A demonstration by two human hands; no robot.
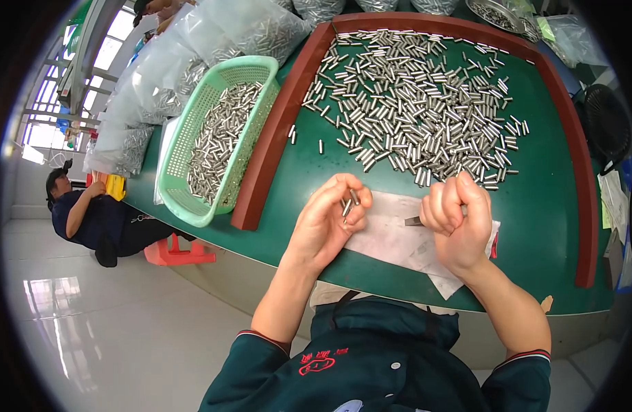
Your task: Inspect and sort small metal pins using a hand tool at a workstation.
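Observation:
My left hand (328,218) is curled around two short shiny metal pins (349,201), pinched between thumb and fingers above a sheet of white paper (391,237). My right hand (457,220) is closed in a fist around a thin dark metal tool (413,221) whose tip pokes out to the left, toward the pins. A large heap of the same silvery pins (415,106) lies spread on the green table top (535,206) just beyond both hands.
A dark red raised border (275,130) frames the green surface. A mint green plastic basket (220,137) full of pins stands to the left, with clear bags of pins (192,62) behind it. A person (89,216) sits at far left. A black fan (604,123) stands at right.

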